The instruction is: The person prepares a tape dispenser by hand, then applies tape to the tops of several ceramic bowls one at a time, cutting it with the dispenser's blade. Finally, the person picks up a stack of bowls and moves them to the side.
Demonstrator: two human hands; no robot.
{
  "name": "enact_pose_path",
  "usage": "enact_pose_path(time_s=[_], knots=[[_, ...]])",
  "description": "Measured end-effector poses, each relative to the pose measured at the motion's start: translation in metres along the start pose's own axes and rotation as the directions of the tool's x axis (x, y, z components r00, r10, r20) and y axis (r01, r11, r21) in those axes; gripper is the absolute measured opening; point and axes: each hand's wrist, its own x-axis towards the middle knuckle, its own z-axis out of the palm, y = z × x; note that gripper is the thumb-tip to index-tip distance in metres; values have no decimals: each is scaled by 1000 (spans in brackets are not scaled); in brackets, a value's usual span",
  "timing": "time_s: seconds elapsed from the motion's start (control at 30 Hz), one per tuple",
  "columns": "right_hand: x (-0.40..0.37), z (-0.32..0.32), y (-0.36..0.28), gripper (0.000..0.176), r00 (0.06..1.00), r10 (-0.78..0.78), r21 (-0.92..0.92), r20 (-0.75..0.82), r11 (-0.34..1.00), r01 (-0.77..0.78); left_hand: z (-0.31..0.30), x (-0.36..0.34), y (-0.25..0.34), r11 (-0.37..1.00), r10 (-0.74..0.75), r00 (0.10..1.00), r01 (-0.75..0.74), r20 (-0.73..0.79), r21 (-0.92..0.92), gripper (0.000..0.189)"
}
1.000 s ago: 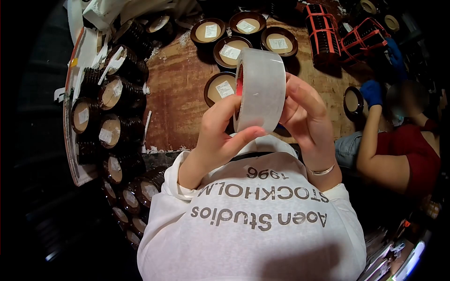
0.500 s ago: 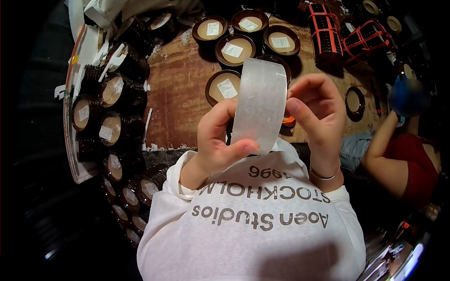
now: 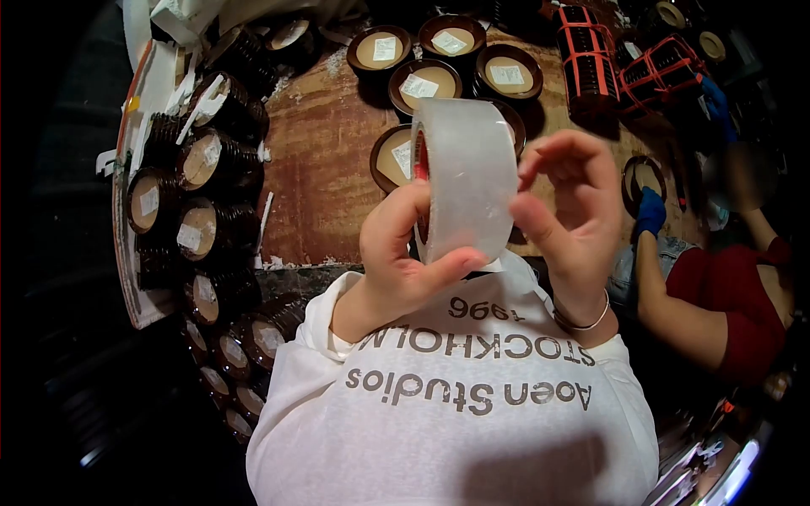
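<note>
A wide roll of clear packing tape [image 3: 469,181] is held upright in front of my chest, a bit of its red inner core showing on the left side. My left hand [image 3: 396,240] grips it, thumb across the lower face and fingers on the far side. Beside the roll's right edge, my right hand [image 3: 574,202] has curved fingers, with thumb and forefinger apart. Whether its fingertips touch the tape is hard to see. Partly behind the roll stands a brown-rimmed dish [image 3: 390,173] with a white label.
More labelled dish stacks [image 3: 422,84] stand on the wooden table [image 3: 312,169]. Others lie sideways along the left board [image 3: 139,211]. Red-strapped bundles [image 3: 586,63] sit at the back right. A co-worker's blue-gloved hand [image 3: 650,211] touches a single dish [image 3: 637,173] at right.
The roll has turned slightly, exposing its red core. My right thumb and forefinger remain beside its edge. The co-worker's gloved hands have moved apart, one to the single dish, one to the strapped bundle.
</note>
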Motion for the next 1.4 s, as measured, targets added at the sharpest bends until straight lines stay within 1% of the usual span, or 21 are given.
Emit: enact_pose_path(time_s=[0.03, 0.07, 0.13, 0.17, 0.2, 0.23, 0.27, 0.3, 0.33, 0.37, 0.4, 0.47, 0.5, 0.53, 0.6, 0.63, 0.67, 0.73, 0.87, 1.07, 1.4], knots=[[0, 0, 6, 47, 1000, 13, 87, 4, 996, -13, 1, 0, -1, 999, 30, 999, -30, -39, 11, 45], [-1, 2, 9, 47, 1000, 11, 88, 6, 996, -11, 2, 1, -3, 999, 33, 999, -32, -41, 11, 45], [-6, 10, 11, 63, 947, 204, 172, 249, 953, -250, 2, 2, -9, 983, 160, 982, -149, -104, 107, 49], [-10, 13, 10, 64, 939, 186, 167, 290, 956, -241, 1, 5, -9, 983, 159, 982, -148, -104, 107, 49], [-10, 12, 9, 64, 939, 186, 167, 290, 956, -241, -2, 9, -8, 953, 231, 972, -219, -38, 209, 53], [-10, 11, 8, 60, 935, 193, 149, 299, 958, -246, -5, 12, -8, 908, 293, 955, -290, 37, 303, 56], [-11, 10, 8, 57, 931, 201, 131, 305, 959, -250, -10, 15, -8, 908, 291, 956, -289, 41, 302, 56], [-13, 8, 16, 43, 938, 218, 100, 271, 962, -252, -15, 16, -7, 811, 310, 945, -320, 103, 490, 59], [-15, 5, 19, 43, 938, 217, 100, 270, 963, -252, -22, 17, -6, 675, 317, 934, -345, 167, 652, 62], [-16, 1, 21, 38, 920, 270, 54, 284, 954, -296, -31, 20, -2, 614, 314, 921, -381, 230, 691, 54], [-17, -1, 22, 33, 899, 322, 7, 296, 941, -339, -33, 25, 2, 613, 315, 920, -384, 232, 691, 54], [-17, 1, 19, 29, 908, 332, 88, 258, 927, -364, -34, 35, 12, 652, 438, 897, -366, 64, 664, 46], [-19, 0, 22, 30, 906, 347, 91, 243, 922, -377, -35, 37, 20, 723, 410, 908, -379, 84, 578, 42], [-20, 0, 24, 30, 904, 359, 94, 230, 917, -388, -33, 40, 19, 722, 409, 909, -378, 82, 580, 42], [-23, 1, 26, 29, 908, 351, 76, 230, 923, -376, -22, 45, 16, 695, 399, 892, -444, 210, 565, 42], [-23, 1, 26, 27, 910, 352, 13, 218, 931, -364, -18, 46, 20, 637, 343, 898, -438, 276, 635, 39], [-24, 1, 26, 26, 913, 353, -51, 204, 935, -350, -13, 45, 17, 637, 342, 898, -438, 277, 634, 39], [-28, 1, 26, 24, 925, 325, -61, 199, 946, -319, -5, 43, 10, 730, 241, 938, -345, 250, 590, 40], [-29, 2, 23, 24, 942, 281, -148, 185, 955, -256, -4, 40, 10, 736, 233, 936, -347, 264, 581, 37], [-28, 4, 22, 25, 954, 252, -163, 163, 961, -226, -2, 38, 6, 720, 275, 929, -370, 248, 587, 34], [-31, 4, 27, 25, 944, 281, -194, 172, 949, -247, -2, 36, 2, 767, 218, 949, -312, 229, 560, 27]])
